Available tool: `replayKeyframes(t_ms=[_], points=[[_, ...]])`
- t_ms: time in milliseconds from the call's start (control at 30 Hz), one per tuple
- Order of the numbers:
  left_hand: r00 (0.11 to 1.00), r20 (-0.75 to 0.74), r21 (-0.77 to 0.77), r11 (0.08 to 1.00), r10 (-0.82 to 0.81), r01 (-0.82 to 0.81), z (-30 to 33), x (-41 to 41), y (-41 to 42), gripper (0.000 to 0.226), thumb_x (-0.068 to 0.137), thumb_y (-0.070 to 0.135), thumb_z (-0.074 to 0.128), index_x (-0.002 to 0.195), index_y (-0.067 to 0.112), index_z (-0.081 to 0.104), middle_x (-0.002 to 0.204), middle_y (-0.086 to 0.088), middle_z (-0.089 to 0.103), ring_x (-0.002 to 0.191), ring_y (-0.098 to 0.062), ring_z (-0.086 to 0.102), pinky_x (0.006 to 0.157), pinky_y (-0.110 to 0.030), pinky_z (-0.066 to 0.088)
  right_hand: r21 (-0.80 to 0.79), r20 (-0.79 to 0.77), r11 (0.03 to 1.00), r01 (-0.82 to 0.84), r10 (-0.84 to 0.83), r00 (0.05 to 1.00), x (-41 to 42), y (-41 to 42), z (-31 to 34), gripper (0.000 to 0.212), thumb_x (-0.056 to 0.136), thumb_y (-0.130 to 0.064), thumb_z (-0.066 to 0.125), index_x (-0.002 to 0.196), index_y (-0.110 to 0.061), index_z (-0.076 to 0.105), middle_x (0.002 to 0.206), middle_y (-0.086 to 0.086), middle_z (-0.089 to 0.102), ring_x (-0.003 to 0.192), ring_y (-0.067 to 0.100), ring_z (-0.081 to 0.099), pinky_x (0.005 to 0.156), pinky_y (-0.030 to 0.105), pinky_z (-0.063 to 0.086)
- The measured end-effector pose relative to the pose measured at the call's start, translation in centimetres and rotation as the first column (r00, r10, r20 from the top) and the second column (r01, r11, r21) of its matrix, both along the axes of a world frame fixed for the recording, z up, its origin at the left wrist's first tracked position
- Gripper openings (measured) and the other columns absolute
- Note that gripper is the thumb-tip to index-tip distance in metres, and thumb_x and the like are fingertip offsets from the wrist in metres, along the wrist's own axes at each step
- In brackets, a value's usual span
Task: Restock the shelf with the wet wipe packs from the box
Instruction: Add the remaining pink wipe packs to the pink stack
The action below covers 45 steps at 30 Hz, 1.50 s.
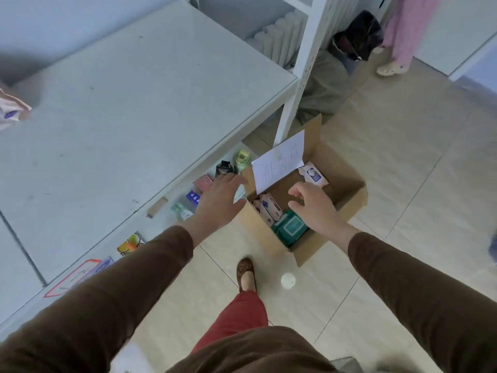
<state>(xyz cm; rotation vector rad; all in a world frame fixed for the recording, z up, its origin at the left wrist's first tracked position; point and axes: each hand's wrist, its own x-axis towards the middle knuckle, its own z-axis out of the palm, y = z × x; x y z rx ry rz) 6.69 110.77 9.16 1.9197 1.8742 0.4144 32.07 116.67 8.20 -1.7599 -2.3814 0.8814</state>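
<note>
Fingers (295, 193) of both hands are held loosely spread, gripping nothing, above the box (347, 203). Inside it, the green pack (291, 228) and pink packs (269, 208) are judged light, soft, slippery; best pinched across the flat faces.

I am holding both hands over the open box (347, 200): my right hand (313, 208) hovering above the green pack (291, 227), my left hand (220, 200) spreading just beside the pink packs (267, 208).
</note>
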Motion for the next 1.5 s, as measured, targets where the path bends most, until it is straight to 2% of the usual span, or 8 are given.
replayKeyframes(t_ms=[333, 667, 800, 933, 1067, 1200, 1333, 1500], points=[[0.999, 0.008, -0.397, 0.917, -0.041, 0.041, -10.7, 8.5, 9.1, 0.045, 0.091, 0.022, 0.060, 0.134, 0.019, 0.051, 0.133, -0.003, 0.053, 0.123, -0.025, 0.046, 0.099, -0.041, 0.043, -0.396, 0.062, 0.902, 0.171, -0.159, 0.985, 11.3, 8.8, -11.1, 0.035, 0.095, -0.029, 0.064, 0.128, -0.021, 0.055, 0.116, -0.007, 0.059, 0.104, 0.012, 0.057, 0.086, 0.027, 0.041], [0.929, -0.028, -0.619, 0.724, 0.368, -0.305, -23.2, 16.6, 12.9, 0.037, 0.089, 0.025, 0.062, 0.124, 0.016, 0.056, 0.121, -0.006, 0.060, 0.108, -0.025, 0.057, 0.081, -0.030, 0.042, -0.500, 0.093, 0.861, 0.096, -0.057, 0.994, 17.8, 19.5, -24.8, 0.038, 0.096, -0.024, 0.060, 0.132, -0.016, 0.054, 0.131, 0.001, 0.061, 0.114, 0.017, 0.059, 0.086, 0.028, 0.044], [0.780, -0.008, -0.699, 0.554, 0.626, -0.452, -30.2, 18.8, 15.5, 0.044, 0.085, 0.035, 0.070, 0.122, 0.016, 0.055, 0.113, -0.003, 0.062, 0.095, -0.017, 0.055, 0.074, -0.028, 0.039, -0.484, 0.127, 0.850, 0.209, -0.168, 0.978, 19.2, 25.8, -31.5, 0.045, 0.094, -0.024, 0.062, 0.137, -0.012, 0.052, 0.135, 0.008, 0.060, 0.120, 0.025, 0.059, 0.093, 0.031, 0.046], [0.672, -0.064, -0.716, 0.435, 0.738, -0.546, -37.3, 19.6, 17.4, 0.060, 0.083, 0.035, 0.072, 0.134, 0.014, 0.048, 0.125, -0.005, 0.059, 0.107, -0.024, 0.057, 0.085, -0.033, 0.045, -0.415, 0.159, 0.846, 0.335, -0.295, 0.942, 18.8, 31.6, -38.8, 0.038, 0.089, -0.026, 0.068, 0.123, -0.013, 0.059, 0.125, 0.009, 0.066, 0.103, 0.026, 0.065, 0.079, 0.026, 0.047], [0.562, -0.150, -0.703, 0.312, 0.813, -0.639, -44.0, 19.8, 18.9, 0.058, 0.080, 0.027, 0.070, 0.131, 0.011, 0.047, 0.120, -0.009, 0.059, 0.102, -0.029, 0.057, 0.077, -0.031, 0.041, -0.367, 0.262, 0.848, 0.383, -0.301, 0.917, 17.9, 35.4, -46.8, 0.044, 0.084, -0.023, 0.071, 0.121, -0.007, 0.054, 0.121, 0.014, 0.063, 0.107, 0.029, 0.064, 0.092, 0.036, 0.053], [0.478, -0.209, -0.690, 0.218, 0.853, -0.691, -47.3, 20.3, 20.1, 0.053, 0.084, 0.029, 0.071, 0.122, 0.003, 0.045, 0.117, -0.018, 0.059, 0.107, -0.037, 0.060, 0.080, -0.034, 0.048, -0.262, 0.404, 0.882, 0.391, -0.267, 0.875, 17.2, 36.1, -50.8, 0.058, 0.085, -0.033, 0.070, 0.128, -0.002, 0.046, 0.129, 0.017, 0.055, 0.120, 0.034, 0.056, 0.096, 0.036, 0.046], [0.372, -0.244, -0.564, 0.181, 0.896, -0.805, -49.6, 21.9, 20.8, 0.086, 0.077, 0.037, 0.080, 0.138, 0.003, 0.030, 0.141, -0.019, 0.040, 0.128, -0.038, 0.045, 0.107, -0.042, 0.040, -0.084, 0.496, 0.918, 0.388, -0.299, 0.815, 16.4, 34.4, -54.2, 0.071, 0.078, -0.052, 0.071, 0.125, -0.005, 0.047, 0.131, 0.018, 0.052, 0.121, 0.036, 0.050, 0.099, 0.041, 0.041], [0.340, -0.279, -0.579, 0.125, 0.898, -0.806, -51.2, 21.8, 22.1, 0.072, 0.077, 0.045, 0.078, 0.127, 0.004, 0.046, 0.125, -0.016, 0.057, 0.112, -0.037, 0.059, 0.094, -0.044, 0.051, -0.146, 0.451, 0.886, 0.440, -0.336, 0.827, 16.3, 34.3, -54.1, 0.074, 0.068, -0.056, 0.077, 0.123, -0.013, 0.050, 0.130, 0.011, 0.053, 0.120, 0.031, 0.050, 0.093, 0.041, 0.046]])
